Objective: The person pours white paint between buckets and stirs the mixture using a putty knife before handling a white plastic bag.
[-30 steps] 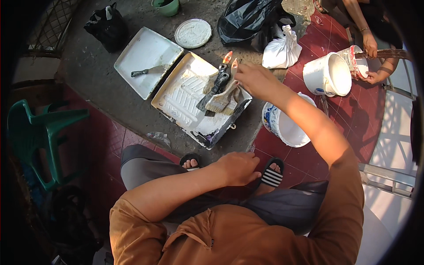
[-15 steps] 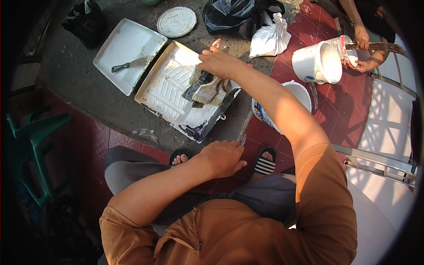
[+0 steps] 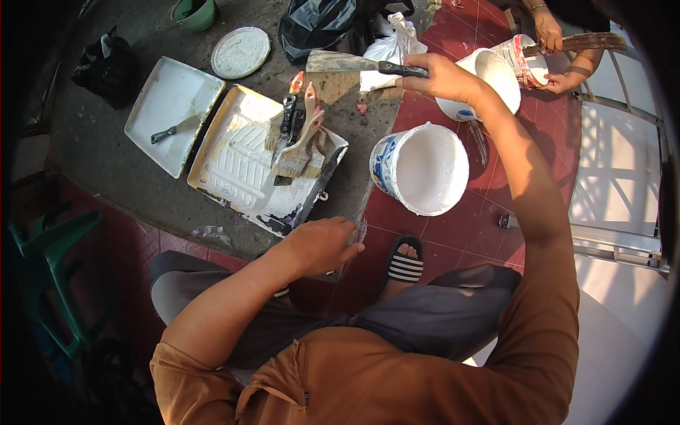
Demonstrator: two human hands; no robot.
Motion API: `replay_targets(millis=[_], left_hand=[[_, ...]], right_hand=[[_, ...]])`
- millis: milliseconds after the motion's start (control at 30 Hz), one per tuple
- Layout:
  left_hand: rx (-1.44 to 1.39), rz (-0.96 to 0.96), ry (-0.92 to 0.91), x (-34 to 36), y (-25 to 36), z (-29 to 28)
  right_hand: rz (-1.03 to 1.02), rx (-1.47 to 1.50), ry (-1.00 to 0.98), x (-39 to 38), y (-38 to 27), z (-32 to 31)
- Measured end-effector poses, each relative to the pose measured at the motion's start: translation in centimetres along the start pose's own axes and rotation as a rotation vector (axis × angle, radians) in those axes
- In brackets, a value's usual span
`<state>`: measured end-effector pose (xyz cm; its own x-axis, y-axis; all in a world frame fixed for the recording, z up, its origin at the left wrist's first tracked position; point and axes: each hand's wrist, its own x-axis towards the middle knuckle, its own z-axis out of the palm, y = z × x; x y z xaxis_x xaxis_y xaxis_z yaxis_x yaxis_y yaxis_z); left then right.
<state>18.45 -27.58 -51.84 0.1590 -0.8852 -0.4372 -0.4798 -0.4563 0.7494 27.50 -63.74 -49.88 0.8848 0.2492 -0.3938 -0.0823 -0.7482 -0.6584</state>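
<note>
My right hand grips the dark handle of a flat scraper, its blade held level above the concrete slab, pointing left. Below it, several paintbrushes lie bunched on the right part of a paint-smeared roller tray. Just right of that tray stands a white bucket, coated white inside. My left hand hovers beside the slab's front edge, below the tray, with fingers loosely curled, thumb apart and nothing visible in it.
Left lie a tray with a knife, a black bag and a green chair. Behind are a lid, green bowl and bags. At upper right a co-worker's hands hold a red-white bucket beside another bucket.
My right hand has taken a scraper from the bunch of brushes and lifted it rightward, turned level. The view has shifted, and my left hand sits slightly lower left in it.
</note>
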Motion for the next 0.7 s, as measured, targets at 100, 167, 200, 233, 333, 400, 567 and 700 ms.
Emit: replay_targets(millis=[100,167,200,233,333,400,567,700], left_hand=[[-0.081,0.018,0.081,1.1,-0.5,0.5],[-0.145,-0.013,0.066,2.3,0.2,-0.1],[-0.224,-0.062,0.057,2.8,0.5,-0.3],[-0.211,-0.061,0.043,3.0,0.5,-0.2],[-0.299,-0.162,0.017,3.9,1.0,-0.4],[-0.379,-0.256,-0.010,4.8,1.8,-0.6],[-0.507,-0.275,0.022,5.5,1.5,0.1],[-0.727,-0.294,0.026,6.7,1.8,-0.2]], right_hand=[[0.311,0.189,0.072,-4.2,5.0,0.5],[0.314,0.543,0.113,-6.0,8.8,3.2],[0.330,0.645,0.059,-6.3,10.2,4.3],[0.380,0.739,0.080,-6.6,10.3,5.6],[0.460,0.794,0.042,-7.7,11.6,6.9],[0.380,0.553,0.101,-8.8,12.9,6.7],[0.398,0.389,0.041,-10.4,11.2,4.8],[0.438,0.423,0.057,-12.6,10.1,4.4]])
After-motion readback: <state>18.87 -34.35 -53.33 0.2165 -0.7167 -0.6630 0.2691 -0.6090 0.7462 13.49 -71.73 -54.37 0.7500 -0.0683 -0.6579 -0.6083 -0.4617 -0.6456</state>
